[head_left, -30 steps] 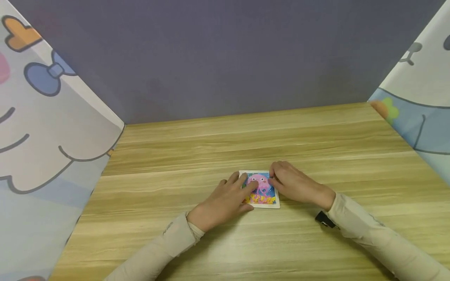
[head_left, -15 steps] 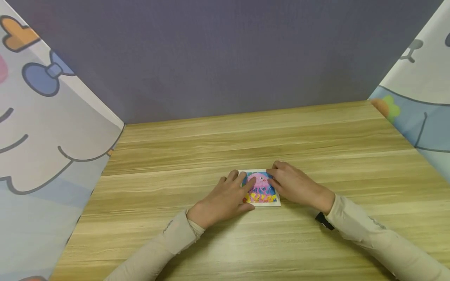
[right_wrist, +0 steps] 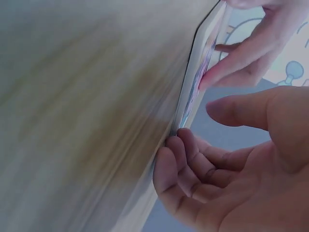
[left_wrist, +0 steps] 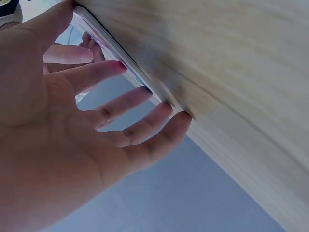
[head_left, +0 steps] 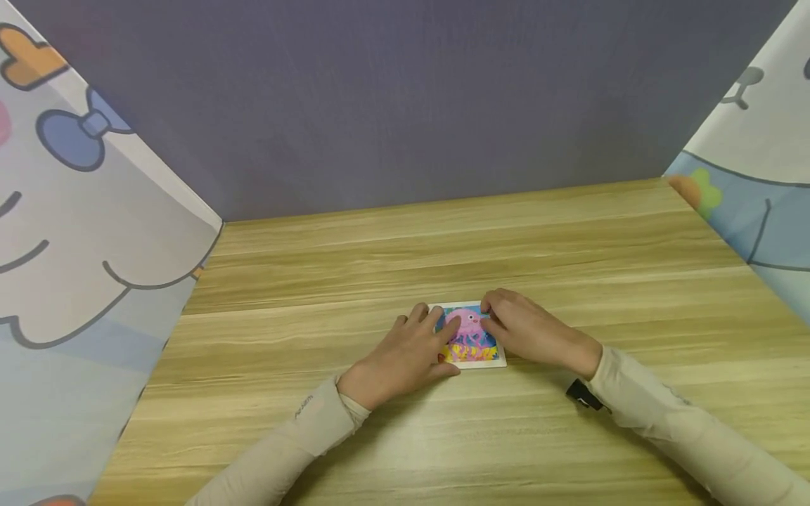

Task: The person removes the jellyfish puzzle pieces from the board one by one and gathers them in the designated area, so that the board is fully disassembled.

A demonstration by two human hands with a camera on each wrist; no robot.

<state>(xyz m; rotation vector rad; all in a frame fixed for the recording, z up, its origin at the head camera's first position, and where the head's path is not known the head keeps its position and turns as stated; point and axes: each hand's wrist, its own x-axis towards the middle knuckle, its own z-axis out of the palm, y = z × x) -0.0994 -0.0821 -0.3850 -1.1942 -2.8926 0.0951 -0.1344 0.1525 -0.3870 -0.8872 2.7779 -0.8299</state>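
Note:
A small square picture board with a white border lies flat on the table, printed with a pink jellyfish over blue and yellow. My left hand rests over its left side with the fingers spread. Its index fingertip touches the print and hides one of the jellyfish's eyes. At the upper right corner my right hand has bent fingers against the board's edge. In the right wrist view, the right thumb stands apart from those fingers, with nothing gripped between. Seen edge-on, the board appears thin in the left wrist view.
The wood-grain table runs back to a plain grey-purple wall. Cartoon-printed panels flank it on the left and right. A black strap piece shows beneath the right sleeve cuff.
My left index fingertip has slid slightly left and up, from between the jellyfish's eyes onto one eye. The right fingertips have shifted a little at the upper right corner. The view has tilted slightly.

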